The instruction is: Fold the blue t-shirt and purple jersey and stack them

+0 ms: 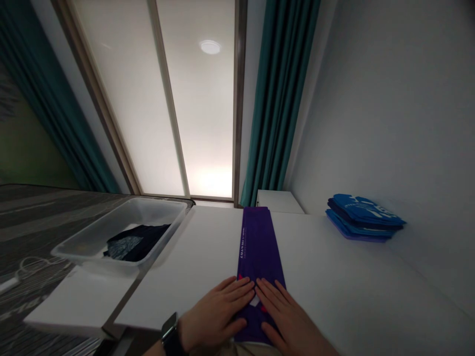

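Observation:
A purple piece of fabric with white lettering, folded into a long narrow strip (pixel 259 242), lies on the white table (pixel 208 257) and runs away from me. My left hand (pixel 222 309) rests flat on its near left part, fingers stretched out. On the near right part lies my right hand (pixel 280 314), palm down with the fingers extended. The fingertips of both hands almost meet over a small white and red print. My palms hide part of the cloth's near end. A dark watch (pixel 170 329) is on my left wrist.
To the left, a translucent plastic bin (pixel 122 212) holds dark folded cloth (pixel 144 240). A stack of folded blue cloth (pixel 365 217) sits on the table at the right, by the wall. A white cable (pixel 31 267) lies on the far left; a white cabinet (pixel 280 201) stands behind the table.

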Demonstrator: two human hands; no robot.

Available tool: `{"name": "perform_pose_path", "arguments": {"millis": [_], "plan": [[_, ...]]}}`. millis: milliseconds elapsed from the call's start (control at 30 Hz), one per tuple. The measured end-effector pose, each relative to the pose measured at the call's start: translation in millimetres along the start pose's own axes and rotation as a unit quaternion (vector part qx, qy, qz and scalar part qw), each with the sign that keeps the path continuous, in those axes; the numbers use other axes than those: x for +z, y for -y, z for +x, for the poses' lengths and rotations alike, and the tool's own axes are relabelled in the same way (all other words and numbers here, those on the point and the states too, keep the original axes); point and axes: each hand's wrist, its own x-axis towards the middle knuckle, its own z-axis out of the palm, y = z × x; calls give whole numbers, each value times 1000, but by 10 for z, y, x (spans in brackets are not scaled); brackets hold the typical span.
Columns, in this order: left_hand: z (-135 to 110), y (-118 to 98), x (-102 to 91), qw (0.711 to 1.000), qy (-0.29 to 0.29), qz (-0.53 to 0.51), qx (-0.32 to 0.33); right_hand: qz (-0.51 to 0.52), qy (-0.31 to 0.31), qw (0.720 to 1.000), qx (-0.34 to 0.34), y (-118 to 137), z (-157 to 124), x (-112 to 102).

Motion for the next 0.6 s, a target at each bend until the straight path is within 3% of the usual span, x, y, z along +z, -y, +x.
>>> {"name": "perform_pose_path", "arguments": {"millis": [167, 300, 433, 600], "plan": [[-93, -42, 40, 999, 32, 10, 6, -21, 16, 999, -37, -21, -68, 63], [-127, -65, 167, 998, 42, 45, -22, -77, -7, 996, -48, -19, -118, 213], [-156, -115, 279, 996, 27, 77, -22, -116, -48, 990, -69, 7, -156, 310], [-238, -156, 353, 990, -32, 140, 6, -134, -122, 974, -133, 62, -220, 242]]}}
